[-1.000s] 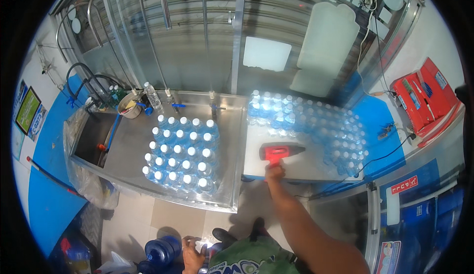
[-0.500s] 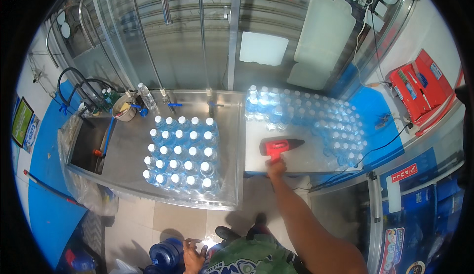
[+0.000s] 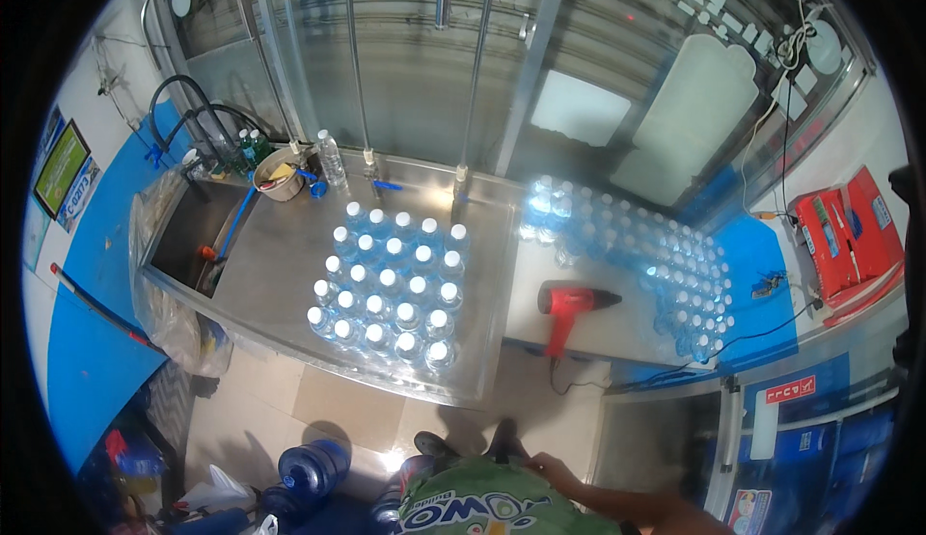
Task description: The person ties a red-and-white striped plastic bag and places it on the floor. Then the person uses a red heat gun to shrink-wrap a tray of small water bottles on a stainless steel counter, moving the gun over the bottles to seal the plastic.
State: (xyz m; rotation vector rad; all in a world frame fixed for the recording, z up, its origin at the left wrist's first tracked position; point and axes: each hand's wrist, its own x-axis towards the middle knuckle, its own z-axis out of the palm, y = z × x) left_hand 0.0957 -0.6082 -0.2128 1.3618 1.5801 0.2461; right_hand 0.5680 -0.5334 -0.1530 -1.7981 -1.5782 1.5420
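A red heat gun (image 3: pixel 567 301) with a dark nozzle lies on the white tabletop (image 3: pixel 529 315), its handle reaching past the front edge and its cord hanging down. My right hand (image 3: pixel 548 469) is back beside my green shirt (image 3: pixel 482 496), apart from the heat gun; its fingers are too small and partly hidden to read. My left hand is out of view. To the left of the heat gun, rows of clear bottles with white caps (image 3: pixel 388 277) stand upright on the steel counter (image 3: pixel 280 284). More capped bottles (image 3: pixel 666 255) fill the back and right of the white tabletop.
A sink (image 3: pixel 188 246) is sunk into the counter's left end, with a pail (image 3: pixel 280 176) and a lone bottle (image 3: pixel 331 161) behind. Blue water jugs (image 3: pixel 313 467) stand on the floor. A red case (image 3: pixel 844 241) is at the right wall. The black cord (image 3: pixel 666 373) runs along the table's front.
My right hand has let go of the heat gun and drawn back to my body. The heat gun now rests on the tabletop. My left hand has left the view, which has turned.
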